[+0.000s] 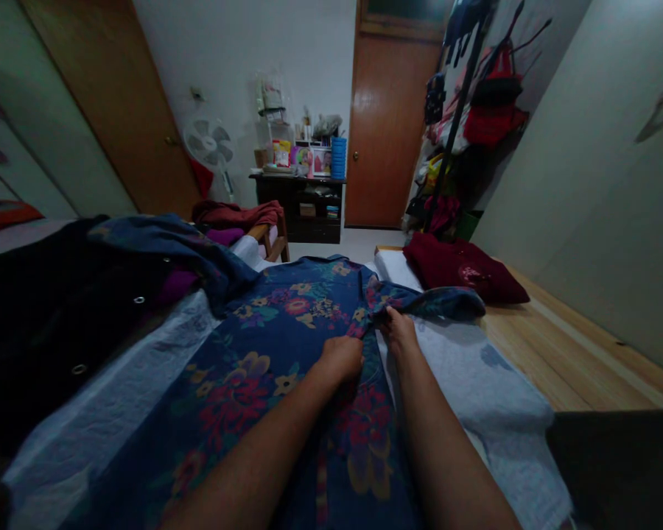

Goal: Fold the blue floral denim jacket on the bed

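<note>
Dark blue floral garment [295, 327], with red, yellow and greenish flowers, laid lengthwise on the pale sheet [486, 397], collar at the far end, one sleeve stretched to each side. Left hand [341, 358] closed on the cloth beside the right-side sleeve; right hand [401, 331] pinching this sleeve near the shoulder. Left fingertips hidden in the folds, so cannot tell their exact grip. Lower end cut off by the bottom edge, and partly covered by the forearms [447, 434]. To the left, black clothing [49, 316] under the other sleeve; to the right, maroon clothing [453, 271] just beyond the sleeve. Farther away, white fan [210, 143] and dark cabinet [298, 224] with small objects [309, 158], hard to distinguish in dim light.
</note>
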The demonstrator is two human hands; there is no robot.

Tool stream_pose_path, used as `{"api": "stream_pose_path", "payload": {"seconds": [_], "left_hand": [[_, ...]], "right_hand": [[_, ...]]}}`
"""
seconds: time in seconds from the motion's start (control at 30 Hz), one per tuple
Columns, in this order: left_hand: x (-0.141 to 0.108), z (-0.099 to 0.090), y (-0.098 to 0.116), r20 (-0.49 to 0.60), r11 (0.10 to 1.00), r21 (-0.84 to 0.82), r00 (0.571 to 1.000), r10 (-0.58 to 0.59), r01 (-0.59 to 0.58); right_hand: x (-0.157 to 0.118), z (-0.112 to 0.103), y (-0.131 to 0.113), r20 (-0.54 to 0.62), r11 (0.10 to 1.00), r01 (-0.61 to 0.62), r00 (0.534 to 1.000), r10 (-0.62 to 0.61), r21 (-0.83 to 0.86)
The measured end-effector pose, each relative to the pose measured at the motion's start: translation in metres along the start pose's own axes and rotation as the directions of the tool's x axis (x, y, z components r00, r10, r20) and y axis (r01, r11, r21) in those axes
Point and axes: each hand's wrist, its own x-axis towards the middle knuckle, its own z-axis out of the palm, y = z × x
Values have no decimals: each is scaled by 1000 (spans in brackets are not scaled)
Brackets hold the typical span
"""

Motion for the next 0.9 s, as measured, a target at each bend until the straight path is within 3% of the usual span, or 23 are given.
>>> {"api": "stream_pose_path", "payload": {"seconds": [0.07,0.13,0.2,0.27,0.37,0.47,0.63,0.73,0.9], "left_hand": [[16,-4,-3,-40,1000,-28,999,4,-5],[31,-5,-7,-159,997,-73,987,21,-33],[44,-1,-13,-277,991,-114,960,42,-76],[54,8,-18,-326,984,-142,944,55,-107],[63,26,-26,-331,979,-165,942,55,-115],[68,40,-33,-351,973,-200,936,40,-116],[76,44,-43,-353,944,-295,935,36,-148],[79,42,-47,-354,935,-318,934,39,-159],[82,41,-50,-338,937,-314,940,39,-152]], "right_hand": [[7,6,-1,-54,994,-69,996,74,90],[14,13,-4,-103,980,-111,986,129,163],[20,20,-7,-141,966,-120,978,155,229],[23,25,-8,-164,953,-119,972,169,277],[25,29,-4,-174,942,-111,969,173,318],[24,28,7,-190,947,-37,976,102,318],[26,26,21,-189,956,56,982,0,289],[27,25,15,-199,966,94,979,-45,242],[26,16,-16,-244,975,215,950,-195,55]]}}
